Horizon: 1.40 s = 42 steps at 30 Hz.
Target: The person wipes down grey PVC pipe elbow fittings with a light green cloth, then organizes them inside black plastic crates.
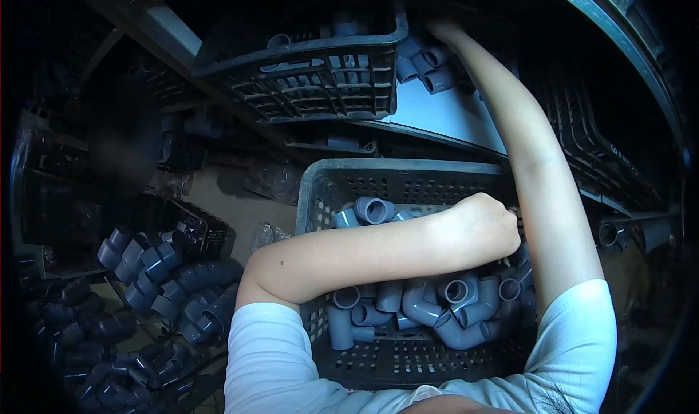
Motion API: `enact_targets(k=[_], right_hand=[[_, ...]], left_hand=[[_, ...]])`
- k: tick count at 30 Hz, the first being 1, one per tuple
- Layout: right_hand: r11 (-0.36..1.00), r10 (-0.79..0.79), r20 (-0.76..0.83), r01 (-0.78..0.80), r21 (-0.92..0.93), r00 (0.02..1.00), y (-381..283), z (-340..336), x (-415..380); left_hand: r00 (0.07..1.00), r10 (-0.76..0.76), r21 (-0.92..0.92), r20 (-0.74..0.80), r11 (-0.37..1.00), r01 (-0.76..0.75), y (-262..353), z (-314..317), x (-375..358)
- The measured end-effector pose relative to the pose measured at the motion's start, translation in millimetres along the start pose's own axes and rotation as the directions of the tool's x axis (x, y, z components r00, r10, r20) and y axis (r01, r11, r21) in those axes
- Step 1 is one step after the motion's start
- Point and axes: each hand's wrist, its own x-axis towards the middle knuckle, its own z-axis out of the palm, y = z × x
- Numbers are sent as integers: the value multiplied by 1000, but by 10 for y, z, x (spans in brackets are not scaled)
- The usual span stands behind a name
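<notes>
My left hand (489,228) is closed above the right part of a black crate (408,168) filled with grey pipe fittings (455,292). Its fingers are turned away, and whatever they hold is hidden. Farther up, my right hand (445,32) reaches into the dark area behind a small group of grey fittings (437,79) on a pale shelf (437,115). That hand is blurred and its fingers cannot be made out.
A second black crate (328,79) with grey fittings stands tilted at the upper middle. Many fittings (153,268) are heaped at the lower left. Another black crate (597,144) is at the right, near a metal frame edge (626,35).
</notes>
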Motion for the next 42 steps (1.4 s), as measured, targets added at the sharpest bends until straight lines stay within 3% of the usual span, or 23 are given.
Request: enact_targets(k=[8,9,11,13,14,16,17,19,21,22,24,25,26,28,30,31,33,34,35,37,38,41,42], right_hand=[[989,-48,38,53,-136,998,482,-455,-76],[989,-26,37,31,-147,999,328,-574,-256],[955,-252,12,251,-157,968,-430,-864,-995],[998,-7,143,-3,70,990,-1016,-1126,-1699],[994,-111,125,110,17,986,-1063,-1168,-1981],[954,-262,132,277,-114,956,-988,-1249,-2515],[939,-222,248,276,-206,943,-1236,-1365,-2729],[934,-6,435,160,-320,900,-1311,-1363,-3114],[894,210,673,140,-426,709,-1169,-1269,-3428],[881,206,765,224,-416,610,-1061,-1177,-3546],[947,137,789,155,-282,598,-790,-858,-3723],[917,130,809,240,-318,573,-765,-741,-3745],[887,116,789,295,-355,603,-703,-653,-3806],[809,121,760,380,-449,639,-709,-560,-3841],[822,141,767,358,-444,626,-776,-619,-3788],[826,180,770,331,-457,613,-786,-700,-3724],[954,147,715,94,-286,684,-915,-975,-3558],[990,70,690,34,-136,720,-971,-1119,-3462],[1000,-6,654,-13,24,756,-1025,-1238,-3374],[842,131,587,-402,359,799,-1174,-1459,-3262],[783,79,455,-338,523,887,-1155,-1503,-3179],[605,132,314,-328,726,940,-1094,-1575,-2741],[589,182,312,-358,725,932,-1046,-1555,-2594]], left_hand=[[996,-41,-48,75,998,45,46,-39,21],[993,-75,-29,90,997,78,50,-102,9],[972,-174,47,160,985,169,66,-224,-23],[915,-291,110,279,956,271,45,-387,-58],[942,-294,155,164,950,270,-56,-320,-145],[843,-465,233,270,881,411,-18,-593,-121],[922,-358,308,150,903,300,-261,-435,-238],[700,-611,225,369,790,570,-129,-776,-102],[613,-709,233,348,699,676,-159,-887,-118],[695,-703,166,152,711,683,-288,-793,-267],[681,-724,168,111,689,705,-249,-779,-207],[666,-744,155,64,666,730,-216,-790,-155],[623,-755,160,208,654,739,137,-1116,126],[747,-663,-103,47,741,664,69,-952,58],[772,-619,-332,-147,766,551,42,-768,89],[377,-916,-366,139,307,879,504,-1111,465],[702,-617,-474,-356,767,433,-318,-450,-62],[641,-715,-618,-279,645,450,-384,-443,-97],[560,-736,-700,-381,625,345,-472,-393,-97],[459,-775,-708,-435,609,358,-653,-399,-122],[425,-773,-697,-471,621,357,-650,-432,-116],[430,-672,-552,-603,741,382,-675,-498,24],[441,-715,-626,-542,694,356,-680,-500,68]])
